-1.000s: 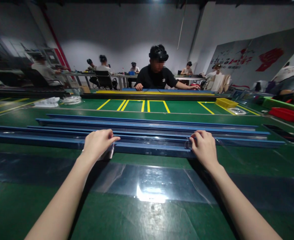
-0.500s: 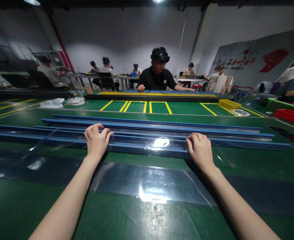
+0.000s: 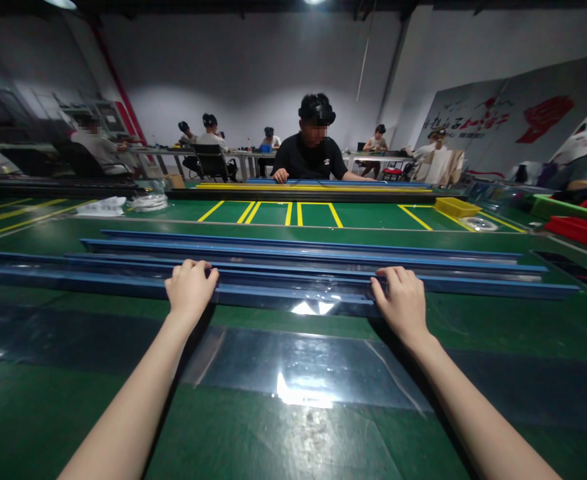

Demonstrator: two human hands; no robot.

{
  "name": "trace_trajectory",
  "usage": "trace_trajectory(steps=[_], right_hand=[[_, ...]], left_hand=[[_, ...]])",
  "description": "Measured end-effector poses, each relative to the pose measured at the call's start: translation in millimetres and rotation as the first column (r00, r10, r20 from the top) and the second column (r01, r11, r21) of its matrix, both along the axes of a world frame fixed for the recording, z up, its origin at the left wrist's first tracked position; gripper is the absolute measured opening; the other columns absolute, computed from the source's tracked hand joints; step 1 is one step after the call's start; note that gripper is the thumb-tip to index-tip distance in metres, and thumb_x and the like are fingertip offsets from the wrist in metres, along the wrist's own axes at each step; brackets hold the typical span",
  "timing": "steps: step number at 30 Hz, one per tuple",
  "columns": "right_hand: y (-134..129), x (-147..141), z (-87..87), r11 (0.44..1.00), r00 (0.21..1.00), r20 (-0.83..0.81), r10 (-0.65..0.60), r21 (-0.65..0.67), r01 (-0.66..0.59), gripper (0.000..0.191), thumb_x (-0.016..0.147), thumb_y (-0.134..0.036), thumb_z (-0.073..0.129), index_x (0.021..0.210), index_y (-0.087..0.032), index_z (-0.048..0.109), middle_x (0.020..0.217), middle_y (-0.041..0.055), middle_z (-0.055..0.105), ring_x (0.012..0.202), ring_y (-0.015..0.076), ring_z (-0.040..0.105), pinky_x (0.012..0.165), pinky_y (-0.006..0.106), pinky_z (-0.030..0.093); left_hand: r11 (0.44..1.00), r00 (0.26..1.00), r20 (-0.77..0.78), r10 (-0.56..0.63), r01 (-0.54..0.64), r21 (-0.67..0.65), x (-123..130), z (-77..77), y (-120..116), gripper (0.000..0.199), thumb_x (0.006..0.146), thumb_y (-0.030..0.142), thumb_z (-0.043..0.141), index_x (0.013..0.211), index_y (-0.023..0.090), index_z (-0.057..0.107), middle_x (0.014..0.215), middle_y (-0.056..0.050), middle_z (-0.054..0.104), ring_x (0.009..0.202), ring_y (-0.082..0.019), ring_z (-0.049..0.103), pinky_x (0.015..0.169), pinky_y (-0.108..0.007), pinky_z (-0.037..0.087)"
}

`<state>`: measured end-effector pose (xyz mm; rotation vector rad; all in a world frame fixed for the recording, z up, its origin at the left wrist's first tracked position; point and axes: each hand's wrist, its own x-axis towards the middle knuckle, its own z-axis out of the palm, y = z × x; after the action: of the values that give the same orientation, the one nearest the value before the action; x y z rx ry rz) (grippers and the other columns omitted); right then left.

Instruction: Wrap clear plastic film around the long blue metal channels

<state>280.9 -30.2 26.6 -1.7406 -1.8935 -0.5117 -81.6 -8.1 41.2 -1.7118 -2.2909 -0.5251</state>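
Several long blue rails (image 3: 293, 295) lie side by side across the green table, with clear film over the nearest ones. My left hand (image 3: 189, 287) is closed at the near rail, left of centre, its thumb and fingers curled on the film and rail edge. Right of centre, my right hand (image 3: 399, 297) is closed in the same way at the near rail. What the fingertips pinch is too small to make out. A wide clear plastic strip (image 3: 253, 363) lies flat nearer to me, under my forearms.
Across the table a person in black (image 3: 310, 157) has hands at yellow and blue rails (image 3: 323, 189). Yellow tape lines mark the table. A yellow tray (image 3: 457, 208), red tray (image 3: 580, 232), phone (image 3: 570, 270) and a coil (image 3: 149, 203) lie around.
My left hand has shifted slightly down and left, its fingers more folded together. The glare on the film between my hands has changed shape. My right hand has hardly moved.
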Motion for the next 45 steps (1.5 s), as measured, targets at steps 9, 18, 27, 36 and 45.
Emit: trace_trajectory(steps=[9, 18, 27, 36, 45], right_hand=[[0, -4, 0.2, 0.980, 0.992, 0.078, 0.096, 0.165, -0.108, 0.021, 0.085, -0.026, 0.038, 0.076, -0.017, 0.055, 0.073, 0.0046, 0.059, 0.074, 0.0178, 0.049, 0.067, 0.028, 0.030], [0, -9, -3.7, 0.986, 0.979, 0.126, 0.158, 0.037, -0.164, 0.026, 0.085, -0.030, 0.039, 0.070, -0.017, 0.057, 0.074, 0.0056, 0.060, 0.075, 0.0170, 0.051, 0.066, 0.027, 0.033], [-2, -18, -5.0, 0.948, 0.944, 0.095, 0.317, -0.051, -0.313, 0.026, 0.086, -0.031, 0.039, 0.087, -0.016, 0.060, 0.090, 0.0064, 0.062, 0.085, 0.0178, 0.053, 0.074, 0.028, 0.037], [-3, -22, -5.5, 0.931, 0.926, 0.105, 0.363, -0.084, -0.355, 0.030, 0.086, -0.033, 0.038, 0.094, -0.015, 0.060, 0.098, 0.0081, 0.061, 0.091, 0.0195, 0.052, 0.078, 0.030, 0.039], [-6, -32, -10.6, 0.923, 0.910, 0.151, 0.386, -0.081, -0.377, 0.039, 0.087, -0.036, 0.035, 0.107, -0.010, 0.058, 0.110, 0.0121, 0.059, 0.102, 0.0223, 0.049, 0.086, 0.034, 0.039]], left_hand=[[0.986, 0.993, 0.048, 0.111, -0.104, -0.131, -5, -3.2, 5, 0.051, 0.080, 0.048, 0.034, 0.115, 0.015, 0.053, 0.121, -0.016, 0.047, 0.110, -0.035, 0.041, 0.090, -0.052, 0.032], [0.989, 0.989, 0.093, 0.115, -0.106, -0.102, -22, 2.0, 1, 0.062, 0.078, 0.054, 0.034, 0.119, 0.010, 0.046, 0.118, -0.021, 0.048, 0.107, -0.035, 0.046, 0.089, -0.047, 0.035], [0.985, 0.969, 0.182, 0.169, -0.159, -0.069, -53, -4.0, 1, 0.072, 0.070, 0.070, 0.034, 0.115, 0.016, 0.053, 0.122, -0.021, 0.046, 0.112, -0.045, 0.036, 0.083, -0.066, 0.025], [0.984, 0.973, 0.168, 0.158, -0.141, -0.106, -52, 1.5, -2, 0.060, 0.078, 0.059, 0.032, 0.115, 0.016, 0.051, 0.123, -0.014, 0.048, 0.115, -0.039, 0.036, 0.090, -0.064, 0.022], [0.994, 0.990, 0.089, -0.107, 0.108, -0.006, 17, 11.6, -5, 0.037, 0.081, 0.037, 0.037, 0.106, 0.019, 0.058, 0.118, -0.010, 0.055, 0.109, -0.027, 0.048, 0.090, -0.043, 0.035]])
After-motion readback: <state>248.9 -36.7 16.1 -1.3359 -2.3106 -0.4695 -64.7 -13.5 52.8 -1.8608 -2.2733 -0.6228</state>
